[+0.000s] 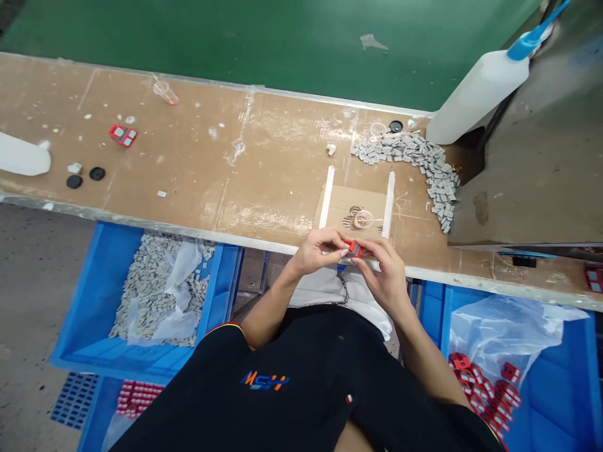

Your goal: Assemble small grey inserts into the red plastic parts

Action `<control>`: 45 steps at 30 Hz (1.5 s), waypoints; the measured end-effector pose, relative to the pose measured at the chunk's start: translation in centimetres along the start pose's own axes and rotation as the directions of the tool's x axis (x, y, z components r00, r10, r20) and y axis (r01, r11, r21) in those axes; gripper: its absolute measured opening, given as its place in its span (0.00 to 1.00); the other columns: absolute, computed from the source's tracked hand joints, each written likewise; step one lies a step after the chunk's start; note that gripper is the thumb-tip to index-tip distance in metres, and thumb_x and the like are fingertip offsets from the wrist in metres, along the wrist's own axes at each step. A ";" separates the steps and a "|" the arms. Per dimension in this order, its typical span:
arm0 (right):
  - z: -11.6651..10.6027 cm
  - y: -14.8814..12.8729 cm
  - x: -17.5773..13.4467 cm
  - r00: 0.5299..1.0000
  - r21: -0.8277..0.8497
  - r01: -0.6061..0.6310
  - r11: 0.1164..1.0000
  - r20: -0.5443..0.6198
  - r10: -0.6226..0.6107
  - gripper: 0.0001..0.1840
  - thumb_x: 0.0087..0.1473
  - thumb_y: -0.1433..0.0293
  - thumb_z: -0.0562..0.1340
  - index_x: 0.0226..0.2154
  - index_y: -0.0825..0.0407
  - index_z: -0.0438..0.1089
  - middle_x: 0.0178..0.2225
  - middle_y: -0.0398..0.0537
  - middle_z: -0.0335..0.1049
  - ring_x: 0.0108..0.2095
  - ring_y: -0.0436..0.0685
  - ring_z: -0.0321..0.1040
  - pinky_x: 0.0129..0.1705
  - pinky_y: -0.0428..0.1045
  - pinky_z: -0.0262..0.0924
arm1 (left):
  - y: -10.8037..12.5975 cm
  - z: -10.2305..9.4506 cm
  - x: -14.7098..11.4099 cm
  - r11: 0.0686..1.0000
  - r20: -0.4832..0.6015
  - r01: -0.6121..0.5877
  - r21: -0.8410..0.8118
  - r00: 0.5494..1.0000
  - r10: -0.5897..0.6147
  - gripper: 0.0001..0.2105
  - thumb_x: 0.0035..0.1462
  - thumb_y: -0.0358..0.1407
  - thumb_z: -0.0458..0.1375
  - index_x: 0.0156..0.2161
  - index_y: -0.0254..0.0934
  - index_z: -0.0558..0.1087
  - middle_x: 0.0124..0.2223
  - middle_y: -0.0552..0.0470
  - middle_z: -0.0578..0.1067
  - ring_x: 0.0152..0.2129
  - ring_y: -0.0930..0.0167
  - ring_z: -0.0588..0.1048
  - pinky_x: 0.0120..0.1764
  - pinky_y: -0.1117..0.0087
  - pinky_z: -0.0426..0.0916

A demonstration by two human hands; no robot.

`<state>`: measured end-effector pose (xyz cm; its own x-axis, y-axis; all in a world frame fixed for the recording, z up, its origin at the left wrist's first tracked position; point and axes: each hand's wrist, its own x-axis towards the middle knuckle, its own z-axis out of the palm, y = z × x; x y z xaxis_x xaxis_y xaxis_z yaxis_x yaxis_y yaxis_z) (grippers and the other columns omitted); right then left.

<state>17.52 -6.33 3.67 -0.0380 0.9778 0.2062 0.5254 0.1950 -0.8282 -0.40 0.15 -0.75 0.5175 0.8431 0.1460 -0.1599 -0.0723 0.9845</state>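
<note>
Between my two hands, at the front edge of the bench, is a small red and grey plastic part. My left hand pinches its left side with thumb and fingers. On the other side, my right hand grips it with thumb and fingertips. Just beyond the hands, a small clear cup with a thin stick stands on a cardboard piece between two white strips. A curved heap of small grey pieces lies on the bench to the right.
A white squeeze bottle with blue nozzle leans beside a metal box. Another red part lies at left. Below the bench, a blue bin holds grey pieces; another blue bin holds red parts. Cardboard covers the bench.
</note>
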 end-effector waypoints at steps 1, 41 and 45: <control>0.1 0.0 0.0 1.000 -0.006 0.016 1.000 -0.001 -0.016 0.13 0.61 0.67 0.63 0.49 0.47 0.72 0.42 0.52 0.73 0.40 0.59 0.74 0.43 0.55 0.73 | 0.0 -0.1 0.0 1.000 -0.002 -0.007 0.014 1.000 0.007 0.11 0.58 0.41 0.65 0.32 0.33 0.75 0.41 0.45 0.79 0.35 0.71 0.78 0.35 0.73 0.73; -0.3 0.7 -1.3 0.996 0.012 0.087 0.996 -0.023 -0.086 0.04 0.62 0.73 0.61 0.37 0.48 0.70 0.38 0.49 0.74 0.41 0.56 0.74 0.41 0.51 0.69 | 0.4 -0.6 0.0 0.965 0.173 -0.118 0.233 0.982 0.078 0.21 0.56 0.40 0.68 0.53 0.35 0.76 0.42 0.44 0.81 0.34 0.69 0.79 0.41 0.68 0.76; -4.3 -0.2 -5.9 0.988 -0.090 0.006 0.996 -0.155 -0.020 0.05 0.62 0.74 0.60 0.38 0.48 0.70 0.40 0.49 0.75 0.41 0.56 0.74 0.42 0.52 0.69 | 1.0 -0.7 -0.3 0.996 0.136 0.063 0.063 0.988 -0.072 0.21 0.58 0.42 0.66 0.54 0.34 0.76 0.45 0.40 0.82 0.37 0.67 0.81 0.43 0.67 0.78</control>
<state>21.29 -12.44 4.84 0.0842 0.9500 0.3007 0.5994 0.1928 -0.7769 -1.31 0.16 0.08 0.6375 0.7655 0.0871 -0.0734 -0.0522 0.9959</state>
